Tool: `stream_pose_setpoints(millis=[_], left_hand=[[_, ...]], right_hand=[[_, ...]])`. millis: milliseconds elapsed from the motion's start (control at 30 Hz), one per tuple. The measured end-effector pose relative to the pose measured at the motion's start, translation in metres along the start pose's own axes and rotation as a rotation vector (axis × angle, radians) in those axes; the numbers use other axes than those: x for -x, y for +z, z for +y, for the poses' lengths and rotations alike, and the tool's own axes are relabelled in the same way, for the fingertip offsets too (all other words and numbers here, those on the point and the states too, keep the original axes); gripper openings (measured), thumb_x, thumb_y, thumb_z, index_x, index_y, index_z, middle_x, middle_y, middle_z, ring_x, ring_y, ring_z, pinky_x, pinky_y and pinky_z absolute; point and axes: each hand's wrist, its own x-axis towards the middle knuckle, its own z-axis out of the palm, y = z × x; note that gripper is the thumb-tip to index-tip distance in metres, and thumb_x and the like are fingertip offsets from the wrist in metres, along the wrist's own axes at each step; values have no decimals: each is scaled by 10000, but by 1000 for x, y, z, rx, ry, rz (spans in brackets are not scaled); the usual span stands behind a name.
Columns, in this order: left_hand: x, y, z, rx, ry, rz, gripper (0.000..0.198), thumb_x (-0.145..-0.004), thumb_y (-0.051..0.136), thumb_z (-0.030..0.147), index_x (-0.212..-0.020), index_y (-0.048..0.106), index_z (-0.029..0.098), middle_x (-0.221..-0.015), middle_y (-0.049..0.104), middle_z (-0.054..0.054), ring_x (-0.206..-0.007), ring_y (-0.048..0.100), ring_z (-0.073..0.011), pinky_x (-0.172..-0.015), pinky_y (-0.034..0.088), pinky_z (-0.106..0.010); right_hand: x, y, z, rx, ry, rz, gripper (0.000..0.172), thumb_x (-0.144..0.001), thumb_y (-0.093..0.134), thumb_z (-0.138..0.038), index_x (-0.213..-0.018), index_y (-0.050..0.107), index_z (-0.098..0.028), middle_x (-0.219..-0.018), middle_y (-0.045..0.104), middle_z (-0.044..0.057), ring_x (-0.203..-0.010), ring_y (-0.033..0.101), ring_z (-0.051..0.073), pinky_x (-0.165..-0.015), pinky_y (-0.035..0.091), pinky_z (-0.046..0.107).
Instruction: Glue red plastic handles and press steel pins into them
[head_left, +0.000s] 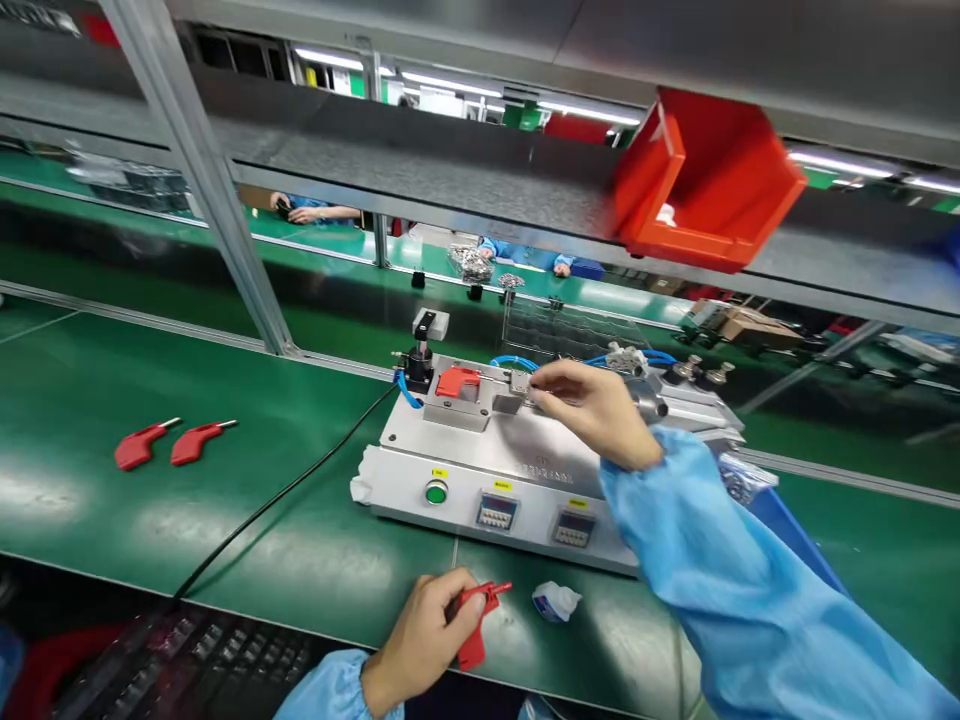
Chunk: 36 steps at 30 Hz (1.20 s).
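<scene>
Two spare red handles (166,444) lie loose on the green belt (75,380), far left. The left hand (427,635) grips a red handle (476,625) at the belt's near edge. The right hand (592,405) pinches the metal slide (520,383) on the bench fixture (525,465), beside the seated red piece (457,381). Risk: fingertips would be trapped should the slide move.

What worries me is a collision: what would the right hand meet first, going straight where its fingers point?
Probably the small metal block just ahead of the right hand, then the red part; depth is unclear.

Two red handles (136,448) lie on the green belt (90,380), left of a black cable (300,480); a red bin (712,180) hangs overhead.
</scene>
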Motion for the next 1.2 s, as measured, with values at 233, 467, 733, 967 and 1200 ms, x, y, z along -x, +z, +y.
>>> stream_pose_setpoints(millis=[233,467,733,967,1200], left_hand=[[-2,-2,2,-30,1,11,325,-1006,499,393,-754,588,207,-638,572,27,-620,491,-150,-652,349,-279],[-3,-6,10,13,5,-50,294,-990,503,345,-729,554,219,-625,552,27,-601,470,-150,-612,330,-278],[-3,-8,9,1,-6,-40,281,-990,509,348,-752,583,218,-646,579,28,-630,492,-151,-656,346,-276],[-3,-11,9,31,27,-58,286,-1000,507,354,-751,568,226,-607,536,34,-585,479,-148,-623,342,-269],[1,-10,9,22,40,-35,284,-1001,491,350,-753,556,226,-622,554,20,-592,489,-156,-588,340,-266]], right_hand=[[-53,42,33,322,-83,-27,159,-828,606,-163,-860,757,-199,-870,774,48,-835,713,213,-851,574,354],[-40,36,32,533,-169,-143,264,-946,562,-236,-1005,818,-208,-1069,784,102,-1036,706,275,-929,581,410],[-29,42,18,907,-177,-173,371,-1022,459,-234,-1159,798,-173,-1218,758,139,-1159,647,304,-1028,560,448],[-26,50,3,1131,-216,-264,334,-1007,506,-222,-1187,759,-100,-1350,700,204,-1361,552,364,-1098,513,476],[-22,49,6,936,-226,-330,475,-953,491,-179,-1392,649,-90,-1484,601,211,-1391,550,356,-1162,501,513]])
